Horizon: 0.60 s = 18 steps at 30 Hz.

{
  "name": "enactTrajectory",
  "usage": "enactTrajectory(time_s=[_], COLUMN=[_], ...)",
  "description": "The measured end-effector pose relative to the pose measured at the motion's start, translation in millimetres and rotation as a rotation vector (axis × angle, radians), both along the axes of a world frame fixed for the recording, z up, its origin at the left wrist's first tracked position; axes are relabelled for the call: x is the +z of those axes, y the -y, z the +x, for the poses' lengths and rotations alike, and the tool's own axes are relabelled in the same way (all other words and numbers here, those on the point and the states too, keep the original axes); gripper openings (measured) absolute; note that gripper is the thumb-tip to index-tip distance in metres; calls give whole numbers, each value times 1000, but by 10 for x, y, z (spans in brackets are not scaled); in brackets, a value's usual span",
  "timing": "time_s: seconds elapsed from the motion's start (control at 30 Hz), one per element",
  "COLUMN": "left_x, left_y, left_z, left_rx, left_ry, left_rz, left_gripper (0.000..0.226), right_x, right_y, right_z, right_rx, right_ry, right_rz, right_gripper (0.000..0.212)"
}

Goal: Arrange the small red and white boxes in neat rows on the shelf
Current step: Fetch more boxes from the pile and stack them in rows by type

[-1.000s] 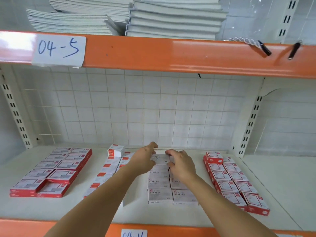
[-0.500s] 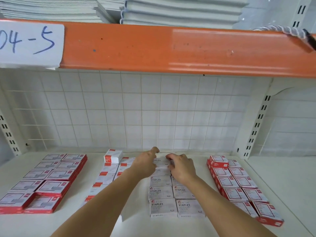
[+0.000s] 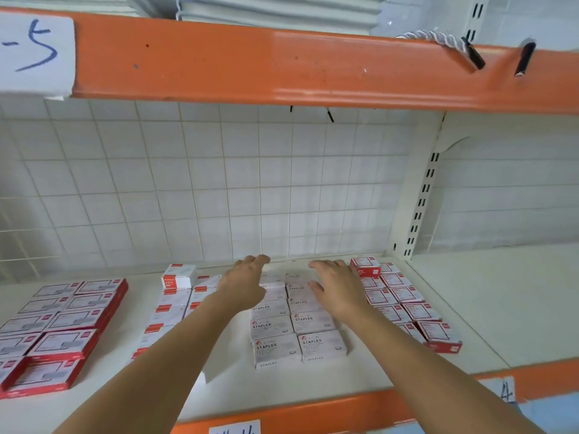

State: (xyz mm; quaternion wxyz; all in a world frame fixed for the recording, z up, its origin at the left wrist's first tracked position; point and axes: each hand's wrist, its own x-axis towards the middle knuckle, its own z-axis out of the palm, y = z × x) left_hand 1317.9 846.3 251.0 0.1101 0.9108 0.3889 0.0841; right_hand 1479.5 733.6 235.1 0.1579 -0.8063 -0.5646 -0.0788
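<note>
Small red and white staple boxes lie flat in groups on the white shelf (image 3: 454,308). The middle group (image 3: 300,339) forms two columns of white boxes marked STAPLES. Both hands hover over its far end near the back wall. My left hand (image 3: 247,283) reaches in over the left column, fingers loosely extended. My right hand (image 3: 336,286) is spread flat over the right column, fingers straight. Neither hand holds a box. One box (image 3: 177,275) sits raised on the column left of my left arm.
Red-sided boxes lie in a block at the left (image 3: 62,327) and in two columns at the right (image 3: 407,305). An orange shelf beam (image 3: 282,67) hangs overhead with stacked notebooks above. A perforated upright (image 3: 419,198) stands at the right. A white grid panel backs the shelf.
The view has moved closer in. Both hands have spread apart and slid toward the back of the middle columns; the right hand has flattened out.
</note>
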Motion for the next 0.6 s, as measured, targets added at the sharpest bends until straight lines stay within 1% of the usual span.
enactTrajectory(time_s=[0.13,0.33,0.47,0.6], left_x=[16,28,95,155], left_y=[11,38,133,395], left_z=[-64,-105,115,528], left_rx=[11,38,-20,-115], left_ry=[5,28,27,38], left_rz=[-13,-27,4,22], left_gripper=[64,61,53,52], right_x=[-40,-66,-20,68], right_y=[74,71,187,528], right_z=[-3,-43,59,361], right_rx=[-12,0,-41,-103], right_ry=[-19,-32,-32,18], right_rz=[-32,12,14,32], right_gripper=[41,40,40,38])
